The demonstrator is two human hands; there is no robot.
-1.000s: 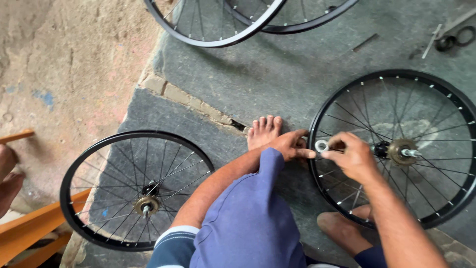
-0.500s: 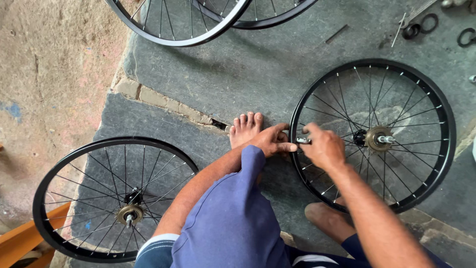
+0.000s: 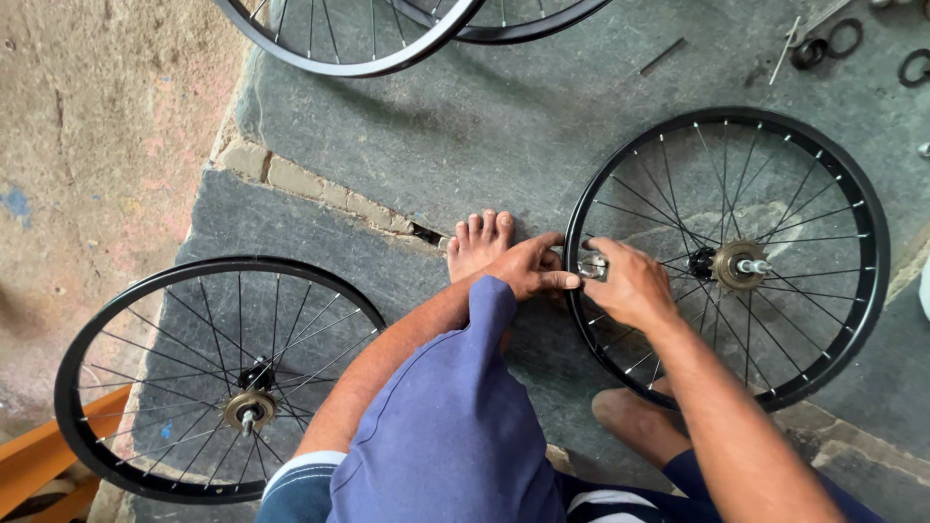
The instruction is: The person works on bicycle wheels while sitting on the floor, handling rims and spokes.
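1. A black spoked bicycle wheel [image 3: 727,260] lay flat on the grey stone floor [image 3: 542,126] at the right of the frame, its hub [image 3: 738,264] and axle pointing up toward the camera.
2. At the wheel's left rim, a small silver tool [image 3: 593,266] sat between both hands, against the rim edge; its exact kind was too small to tell.
3. The right hand [image 3: 630,283] came in from the lower right, its grip closed around the silver tool, fingers curled over the rim and spokes.
4. The left hand [image 3: 531,265] reached from the lower centre, thumb and fingers pressed together on the outside of the rim, touching the tool's end.
5. A bare foot [image 3: 480,242] rested just left of the left hand; another foot [image 3: 635,421] sat below the wheel.
6. A second black wheel [image 3: 218,378] lay flat at lower left, well apart.
7. Two more wheel rims [image 3: 387,39] crossed the top edge.
8. Small metal rings [image 3: 823,44] lay at upper right.
9. No labels or packages were legible.
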